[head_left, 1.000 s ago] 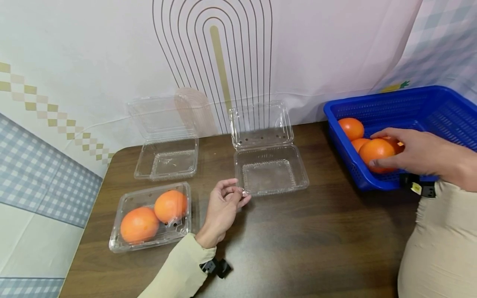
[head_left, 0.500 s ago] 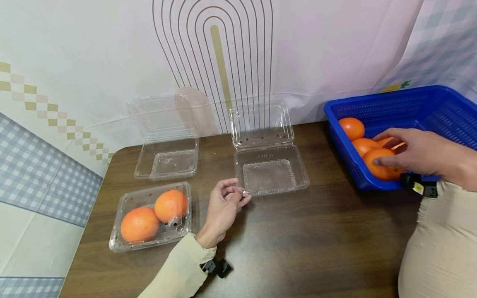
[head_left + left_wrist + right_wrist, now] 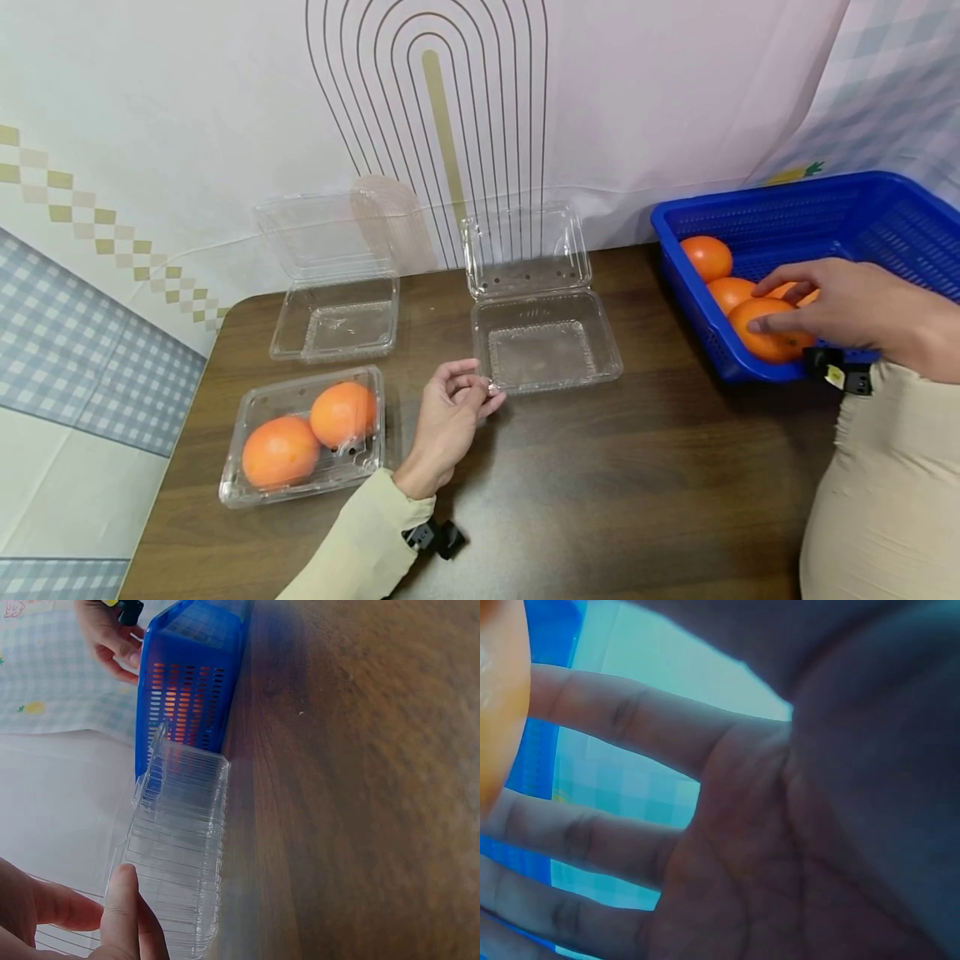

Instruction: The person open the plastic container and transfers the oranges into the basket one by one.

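Note:
My left hand [image 3: 448, 417] pinches the near left corner of a clear plastic clamshell container [image 3: 546, 343], whose lid stands up behind it. In the left wrist view, the container's wall [image 3: 176, 847] shows beside a finger. My right hand [image 3: 847, 304] is in the blue basket [image 3: 720, 342], thumb and fingers spread round an orange [image 3: 772, 331] at the basket's near left corner. The right wrist view shows that orange [image 3: 499, 712] at the fingertips, mostly out of frame. Other oranges [image 3: 707, 258] lie beside and behind it, partly hidden by the hand.
At the left of the wooden table [image 3: 615, 492], a closed clamshell [image 3: 236, 492] holds two oranges. Behind it stands another clear container [image 3: 337, 325] with its lid up. A patterned cloth [image 3: 622, 100] hangs along the back edge.
In the basket, the orange at my right hand has shifted slightly toward the near right, uncovering more of the orange behind it. The right hand has moved only a little; the left has stayed put.

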Motion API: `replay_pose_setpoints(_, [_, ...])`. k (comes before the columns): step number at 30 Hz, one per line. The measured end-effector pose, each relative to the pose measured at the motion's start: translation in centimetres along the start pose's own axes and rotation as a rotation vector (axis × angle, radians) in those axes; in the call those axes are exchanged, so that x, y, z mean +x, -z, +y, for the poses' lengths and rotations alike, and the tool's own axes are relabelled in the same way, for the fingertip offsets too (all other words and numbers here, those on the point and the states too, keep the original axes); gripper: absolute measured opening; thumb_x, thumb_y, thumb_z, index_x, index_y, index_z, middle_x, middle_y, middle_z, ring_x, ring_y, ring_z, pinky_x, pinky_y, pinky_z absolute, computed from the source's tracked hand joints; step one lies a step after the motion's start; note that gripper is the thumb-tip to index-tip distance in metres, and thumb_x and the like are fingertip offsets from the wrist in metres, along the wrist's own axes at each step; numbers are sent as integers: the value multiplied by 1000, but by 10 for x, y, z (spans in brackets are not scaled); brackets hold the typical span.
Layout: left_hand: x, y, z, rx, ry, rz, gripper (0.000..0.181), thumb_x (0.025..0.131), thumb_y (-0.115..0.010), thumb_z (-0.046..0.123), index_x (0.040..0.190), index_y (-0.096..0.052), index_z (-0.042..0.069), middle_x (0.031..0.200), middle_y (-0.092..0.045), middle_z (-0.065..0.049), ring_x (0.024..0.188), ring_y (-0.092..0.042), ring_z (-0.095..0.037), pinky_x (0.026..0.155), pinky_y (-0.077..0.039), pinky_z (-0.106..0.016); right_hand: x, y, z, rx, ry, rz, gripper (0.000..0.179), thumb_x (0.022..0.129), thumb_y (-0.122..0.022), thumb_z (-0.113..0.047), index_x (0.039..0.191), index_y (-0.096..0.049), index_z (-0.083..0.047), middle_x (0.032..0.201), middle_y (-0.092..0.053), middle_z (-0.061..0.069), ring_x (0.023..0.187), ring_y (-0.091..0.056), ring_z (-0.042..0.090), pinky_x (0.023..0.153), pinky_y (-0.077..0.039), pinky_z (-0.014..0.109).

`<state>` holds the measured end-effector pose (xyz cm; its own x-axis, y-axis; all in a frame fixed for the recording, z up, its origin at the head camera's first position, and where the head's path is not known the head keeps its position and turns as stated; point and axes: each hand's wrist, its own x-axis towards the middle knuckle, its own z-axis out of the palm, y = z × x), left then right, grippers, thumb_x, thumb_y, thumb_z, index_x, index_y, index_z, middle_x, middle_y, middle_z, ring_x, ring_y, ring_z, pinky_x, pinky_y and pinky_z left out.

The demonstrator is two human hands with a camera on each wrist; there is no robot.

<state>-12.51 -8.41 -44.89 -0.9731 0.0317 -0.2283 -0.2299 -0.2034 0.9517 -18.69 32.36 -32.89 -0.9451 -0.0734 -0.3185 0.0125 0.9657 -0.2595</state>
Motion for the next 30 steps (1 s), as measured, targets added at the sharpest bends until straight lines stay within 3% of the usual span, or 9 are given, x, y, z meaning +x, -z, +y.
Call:
replay_pose_setpoints(4, [0, 0, 0, 0, -2, -2, 37, 101, -49, -8, 138, -40, -10, 106, -53, -12, 89, -67, -15, 94, -63, -29, 0, -1, -2, 15, 21, 8, 65, 87, -78, -48, 126, -62, 2, 115, -61, 33, 97, -59, 43, 63, -48, 30])
replay_pose_setpoints(8, [0, 1, -1, 2, -2, -4, 37, 101, -49, -8, 138, -40, -10, 106, -53, -13, 89, -67, -15, 94, -63, -30, -1, -2, -4, 40, 28, 6, 63, 88, -78, -45, 125, -62, 3, 115, -62, 31, 96, -61, 40, 62, -49, 27])
replay_pose_setpoints(15, [0, 0, -1, 3, 0, -2, 37, 101, -49, -8, 138, -40, -10, 107, -53, -13, 89, -67, -15, 94, -63, -30, -2, -3, -4, 63, -11, -38, 63, 92, -74, -40, 131, -56, 6, 123, -57, 36, 95, -60, 40, 60, -53, 31])
replay_pose_setpoints(24, [-1, 0, -2, 12, 1, 0, 37, 102, -49, -8, 138, -40, -10, 108, -53, -14, 88, -67, -14, 93, -63, -28, -4, -4, -5, 58, 9, 5, 59, 87, -80, -33, 126, -61, 7, 117, -63, 32, 83, -62, 29, 56, -51, 32])
replay_pose_setpoints(30, [-1, -1, -1, 12, -3, 1, 37, 101, -49, -8, 137, -41, -10, 106, -53, -13, 88, -67, -15, 93, -64, -28, -4, -2, -7, 80, -13, -3, 61, 88, -81, -31, 128, -58, 8, 116, -62, 33, 82, -63, 29, 56, -52, 33])
